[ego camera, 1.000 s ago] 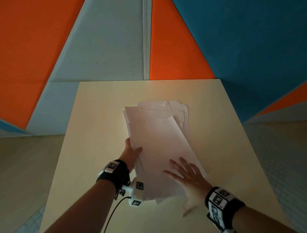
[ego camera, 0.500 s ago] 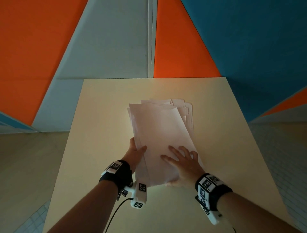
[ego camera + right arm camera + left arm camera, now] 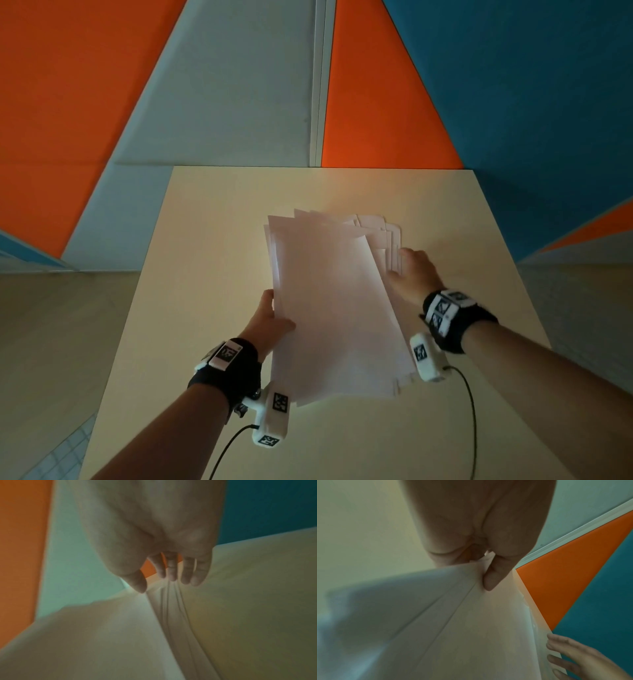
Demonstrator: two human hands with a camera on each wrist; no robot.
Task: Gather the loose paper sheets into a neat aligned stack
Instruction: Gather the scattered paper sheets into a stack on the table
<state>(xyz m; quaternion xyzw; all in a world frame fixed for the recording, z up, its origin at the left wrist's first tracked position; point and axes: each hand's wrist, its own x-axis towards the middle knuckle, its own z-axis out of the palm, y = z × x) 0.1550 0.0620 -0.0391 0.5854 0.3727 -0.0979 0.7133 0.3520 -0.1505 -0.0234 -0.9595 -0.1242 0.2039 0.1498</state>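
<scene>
Pinching the fanned paper sheets (image 3: 329, 308) at 9 o'clock with my left hand (image 3: 269, 322), mid-surface (image 3: 212, 240), my right hand (image 3: 412, 274) flat-fingered at 3 o'clock, I risk buckling splayed edges.

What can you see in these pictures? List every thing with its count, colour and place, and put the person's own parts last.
paper sheets: many, exact count unclear, white, fanned unevenly at mid-table
table: one, cream, under the sheets
wall panels: several, orange, grey and teal, behind the table
wrist bands: two, black with white marker tags, one on each wrist
camera units: two, white, cabled, below the wrists
left hand: one, pinches the sheets' left edge, thumb on top
right hand: one, fingers straight against the sheets' right edge
</scene>
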